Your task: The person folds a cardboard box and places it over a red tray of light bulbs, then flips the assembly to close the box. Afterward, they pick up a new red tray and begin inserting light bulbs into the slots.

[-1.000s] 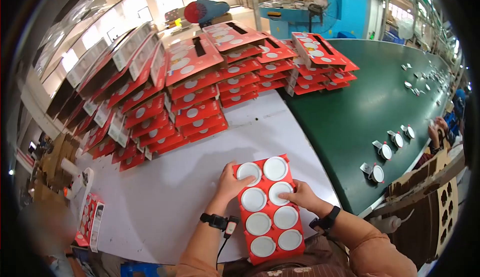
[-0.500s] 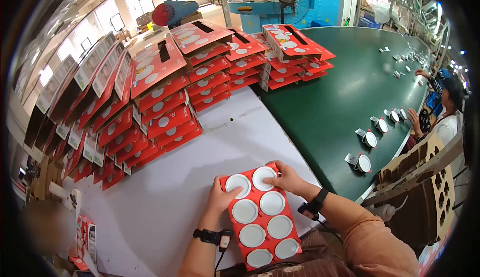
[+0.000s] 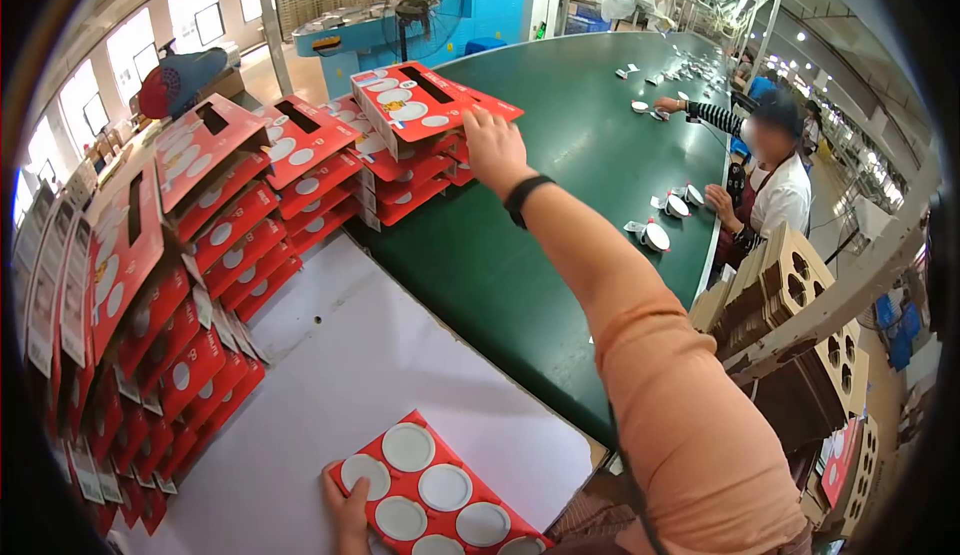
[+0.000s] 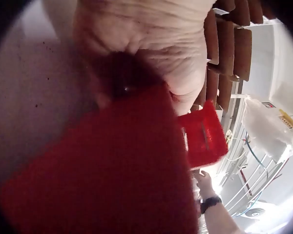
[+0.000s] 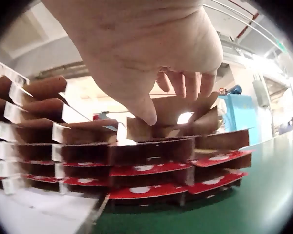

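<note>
Head cam: I've got L hand (image 3: 347, 517) clamped on red-white pack (image 3: 445, 488), bottom ctr of frame. R hand (image 3: 495, 150) upper ctr, thumb & fingertips apart, at top red carton (image 3: 405, 107); can't tell if touching.

Peach sleeve (image 3: 690, 405), black wristband (image 3: 525, 198)
The sleeve bunches in soft folds near the elbow (a dark cable (image 3: 633, 475) runs beside it); the wristband is narrow, and brownish cloth (image 3: 590, 517) shows at the lap.
</note>
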